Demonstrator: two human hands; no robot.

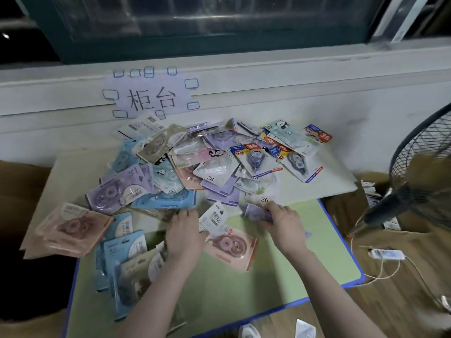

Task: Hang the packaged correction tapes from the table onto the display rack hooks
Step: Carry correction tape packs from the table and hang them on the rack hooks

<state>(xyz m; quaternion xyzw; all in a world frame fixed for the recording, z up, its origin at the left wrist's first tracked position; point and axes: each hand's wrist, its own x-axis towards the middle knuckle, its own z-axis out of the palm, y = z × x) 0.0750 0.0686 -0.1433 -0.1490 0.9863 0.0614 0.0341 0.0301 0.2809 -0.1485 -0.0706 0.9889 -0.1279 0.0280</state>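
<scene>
**Both hands in the pile of correction tape packs**

A loose heap of packaged correction tapes (195,167) covers the far and left parts of the green table (280,284), which has a blue edge. The packs lie overlapped and tilted every way: purple, light blue, pink, white with panda prints, and a few with red "36" stickers at the far right. Some spill over the near left edge of the heap onto a sheet of cardboard (73,167) that lies under the pile.

The left hand (185,235) lies palm down at the near edge of the heap, fingers spread and fairly straight, its fingertips on the packs there; a white-backed pack (213,219) sits just to its right, touching it, with a pink pack (231,247) partly under that one. The right hand (280,223) has its fingers curled round a purple pack (256,212), the grip pinching it at the near right edge of the pile (the pack is blurred, so its print cannot be read).

On the wall beyond the table a paper sign (151,98) is taped up with blue-edged strips. A standing fan (424,167) is at the right, and a white power strip (388,254) with its cable lies on the wooden floor near it.
</scene>
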